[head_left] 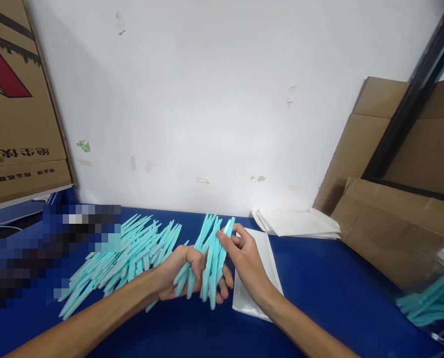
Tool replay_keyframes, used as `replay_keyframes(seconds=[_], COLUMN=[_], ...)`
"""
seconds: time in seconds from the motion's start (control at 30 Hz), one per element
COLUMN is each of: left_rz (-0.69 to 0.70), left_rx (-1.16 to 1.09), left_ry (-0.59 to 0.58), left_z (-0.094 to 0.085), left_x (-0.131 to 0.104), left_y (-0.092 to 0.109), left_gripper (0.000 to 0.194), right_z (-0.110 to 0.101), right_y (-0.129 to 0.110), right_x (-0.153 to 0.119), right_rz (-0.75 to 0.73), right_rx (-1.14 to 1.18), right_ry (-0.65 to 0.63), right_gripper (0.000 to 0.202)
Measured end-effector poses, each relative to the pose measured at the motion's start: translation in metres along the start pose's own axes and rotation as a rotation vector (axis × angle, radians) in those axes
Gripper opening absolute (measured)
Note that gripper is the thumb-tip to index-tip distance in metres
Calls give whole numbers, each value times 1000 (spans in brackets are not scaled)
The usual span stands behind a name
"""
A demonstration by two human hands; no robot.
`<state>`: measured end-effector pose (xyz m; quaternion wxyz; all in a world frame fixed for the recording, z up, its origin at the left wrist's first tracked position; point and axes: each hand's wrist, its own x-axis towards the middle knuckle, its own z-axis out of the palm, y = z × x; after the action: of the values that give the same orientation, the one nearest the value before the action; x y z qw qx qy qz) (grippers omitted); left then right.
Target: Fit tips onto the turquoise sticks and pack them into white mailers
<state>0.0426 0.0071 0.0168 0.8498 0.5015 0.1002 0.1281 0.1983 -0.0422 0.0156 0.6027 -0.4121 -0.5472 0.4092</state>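
Several turquoise plastic sticks (211, 263) with tapered ends are fanned out between my hands. My left hand (180, 272) is wrapped around them from beneath, its fingertips showing past their lower ends. The thumb and fingers of my right hand (244, 253) pinch the sticks on the right side of the bunch. A large loose pile of the same sticks (132, 248) lies left of my left hand on the blue table surface (300, 268). Under my right forearm is a white packet (272, 268), partly covered.
White flat packets (300, 222) are stacked by the wall at the right. A clear container (436, 293) with turquoise sticks stands far right, near cardboard (379, 238). A large printed carton (20, 114) rises at the left. Part of the left side is pixelated.
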Motion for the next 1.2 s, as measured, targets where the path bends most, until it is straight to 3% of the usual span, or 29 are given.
replay_keyframes(seconds=[0.2,0.5,0.67,0.77,0.83,0.93,1.07,1.2], left_rz=[-86,-67,-127,-139,-110,-119,-179,-218], left_rx=[83,47,108,165,212,288,342,324], left_ry=[87,102,137,231,317,404,430,424], left_z=[4,6,7,11,16,22,23,22], left_x=[-2,-1,-2,-4,-5,-7,-7,-7], left_y=[3,3,4,3,2,2,1,-1], left_gripper=[44,39,23,30,30,46,50,52], right_z=[0,0,0,-1,-1,-1,1,1], right_y=[2,2,6,7,3,-5,-11,-11], right_x=[0,0,2,2,1,-1,-2,-2], right_rz=[-3,1,18,52,93,159,231,170], right_rx=[-7,35,-10,-38,45,190,186,58], right_ry=[12,-8,25,54,14,-83,-143,-149], right_gripper=[39,39,41,39,38,40,43,35])
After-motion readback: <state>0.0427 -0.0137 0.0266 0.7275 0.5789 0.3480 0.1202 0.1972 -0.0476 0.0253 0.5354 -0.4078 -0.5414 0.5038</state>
